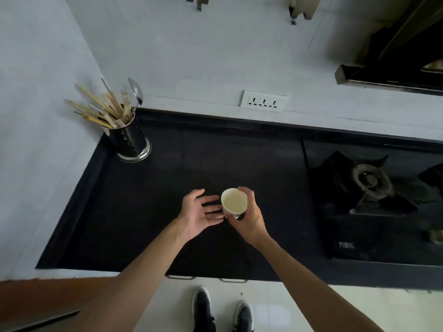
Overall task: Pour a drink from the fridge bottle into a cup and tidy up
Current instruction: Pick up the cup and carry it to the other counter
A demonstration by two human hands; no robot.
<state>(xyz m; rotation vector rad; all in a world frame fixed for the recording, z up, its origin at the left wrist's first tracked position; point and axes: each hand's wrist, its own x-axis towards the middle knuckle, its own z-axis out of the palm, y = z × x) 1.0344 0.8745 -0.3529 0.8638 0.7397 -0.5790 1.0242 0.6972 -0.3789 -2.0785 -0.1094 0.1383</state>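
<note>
Cup (234,201) over the black counter (143,200), mouth up. Right hand (250,220) wraps its right and near sides, fingers curled round the wall, thumb low on the near side. Left hand (200,212) lies just left of the cup, palm up, fingers spread and relaxed. The tips reach the cup's lower left wall, and it grips nothing.

Step, as I read it: cup being placed or steadied for the pour. No bottle in view, so the pour looks not yet begun. Next move likely calls for the cup to stand flat and be let go, then a free hand to fetch the bottle. A light paper-like cup could tip if nudged.

Hard to make out:
- Cup base is hidden behind the right hand, so I cannot tell if it rests on the counter or is held just above.
- Inside is pale; empty or holding liquid is unclear.
- Dark mark on the cup's near wall, part covered.

Far left of the cup, a holder (131,142) of chopsticks. Well right of it, a burner (370,179).
</note>
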